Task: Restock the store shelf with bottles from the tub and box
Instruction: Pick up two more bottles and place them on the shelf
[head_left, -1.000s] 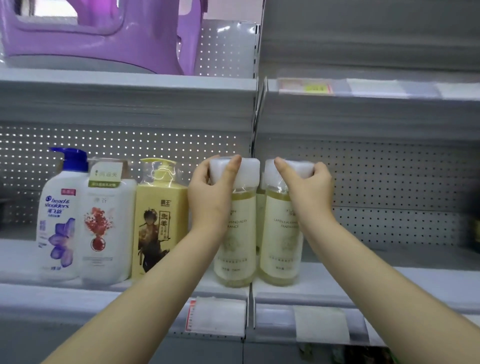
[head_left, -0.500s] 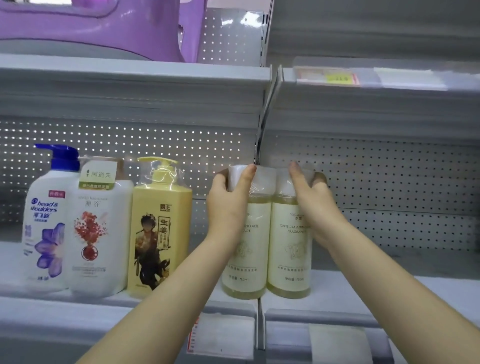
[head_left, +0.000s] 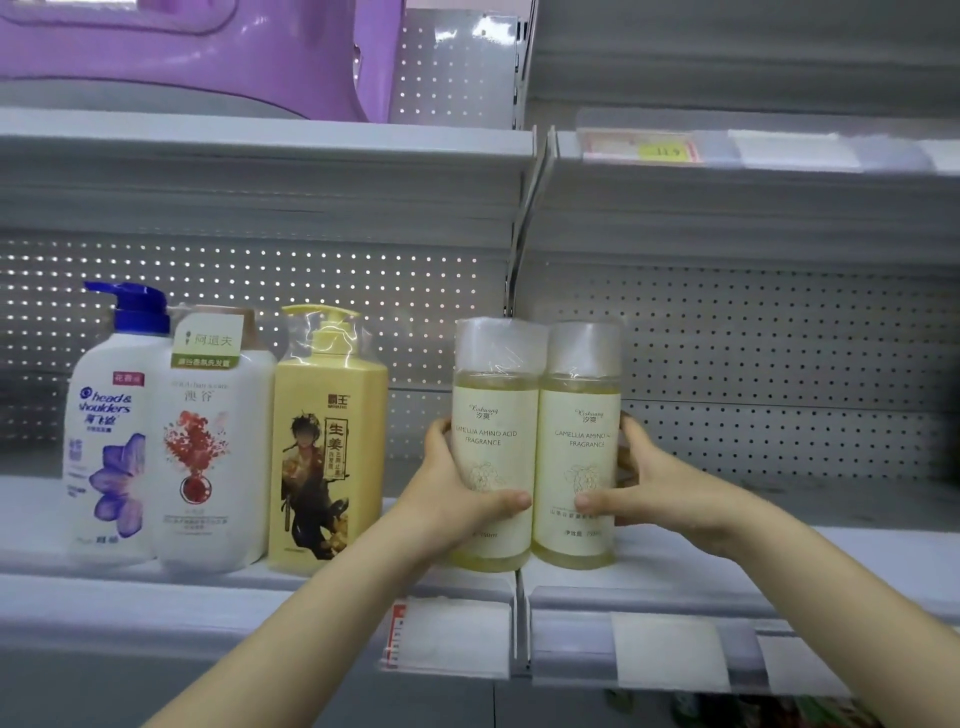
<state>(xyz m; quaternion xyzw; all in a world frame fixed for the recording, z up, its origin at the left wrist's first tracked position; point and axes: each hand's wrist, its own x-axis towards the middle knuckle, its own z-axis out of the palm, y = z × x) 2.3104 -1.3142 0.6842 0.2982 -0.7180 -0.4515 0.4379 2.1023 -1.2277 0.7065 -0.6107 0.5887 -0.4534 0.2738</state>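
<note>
Two clear bottles of pale yellow liquid stood upright and touching on the grey shelf (head_left: 779, 556), at the seam between its two sections. The left bottle (head_left: 493, 410) and the right bottle (head_left: 584, 410) each bore a cream label reading CAMELLIA AMINO ACID FRAGRANCE and a film-wrapped white cap. The left hand (head_left: 452, 499) grasped the left bottle, the right hand (head_left: 660, 493) the right bottle, thumbs across the fronts. A perforated back panel (head_left: 779, 364) ran behind; a yellow pump bottle (head_left: 327, 441) stood near on the left

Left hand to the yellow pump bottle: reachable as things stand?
Likely yes, but only after letting go: the left hand grips the left clear bottle, while the right hand grips the right clear bottle. The yellow pump bottle stands next to the left hand, nothing between.
</note>
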